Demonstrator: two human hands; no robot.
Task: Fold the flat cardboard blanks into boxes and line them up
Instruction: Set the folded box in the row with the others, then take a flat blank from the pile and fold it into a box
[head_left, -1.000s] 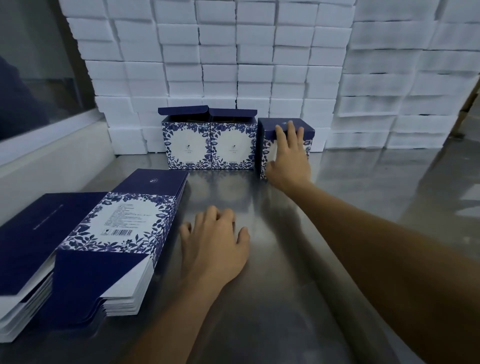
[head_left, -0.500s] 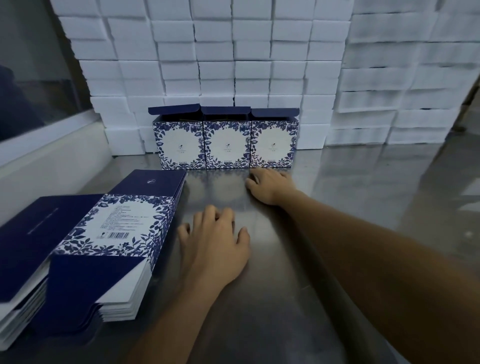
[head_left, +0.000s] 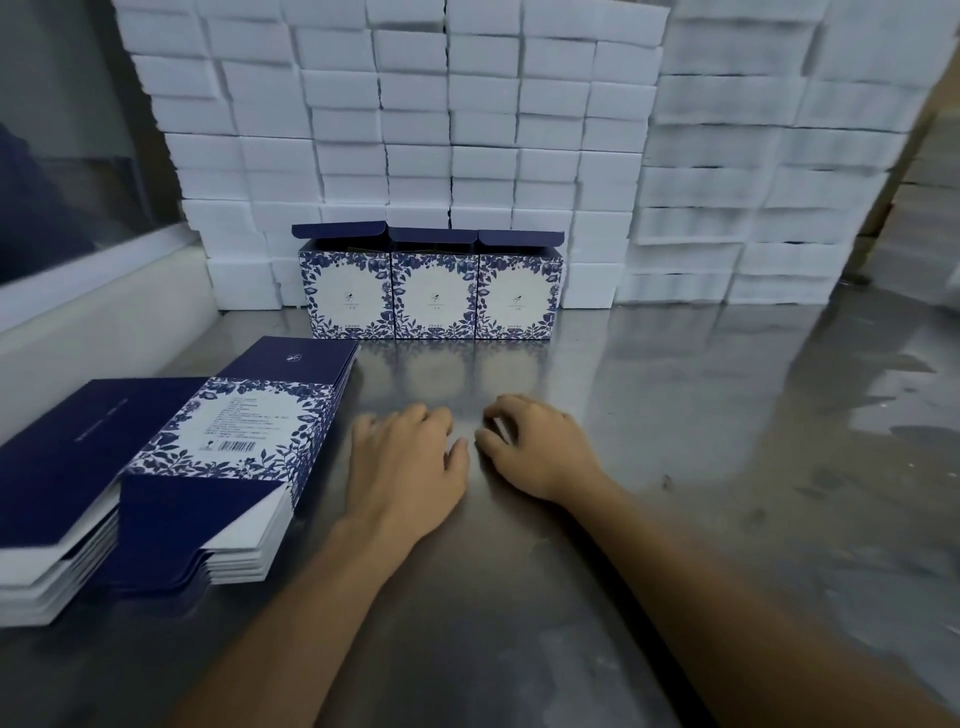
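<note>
Folded boxes: three blue-and-white floral boxes (head_left: 432, 291) stand upright in a row at the far side of the table, side walls touching, printed fronts facing the camera, dark lid flaps up and not tucked in.
Flat blanks: the stack of flat blanks (head_left: 234, 462) lies on the near left of the table, top sheet showing a barcode panel; a second stack of dark blue blanks (head_left: 67, 467) sits just left of it, partly under it.
Left hand: the left hand (head_left: 408, 470) lies palm down on the bare metal just beside the right edge of the blank stack, fingers relaxed, holding nothing.
Right hand: the right hand (head_left: 535, 449) rests on the table near the left one, fingers loosely curled under, grasping nothing.
Table: the steel table (head_left: 675, 467) is reflective and smeared, with open room to the right of the row.
Backdrop: a wall of stacked white blocks (head_left: 467, 130) rises directly behind the boxes.
Step in hand: judging by the empty hands and the tidy row, this looks like the gap between one box and the next.
Next move: likely the left hand lifts the top blank off the stack alone, without dragging the sheet beneath; both hands then square it open, close the bottom, and set it touching the rightmost box, front flush with the row.
</note>
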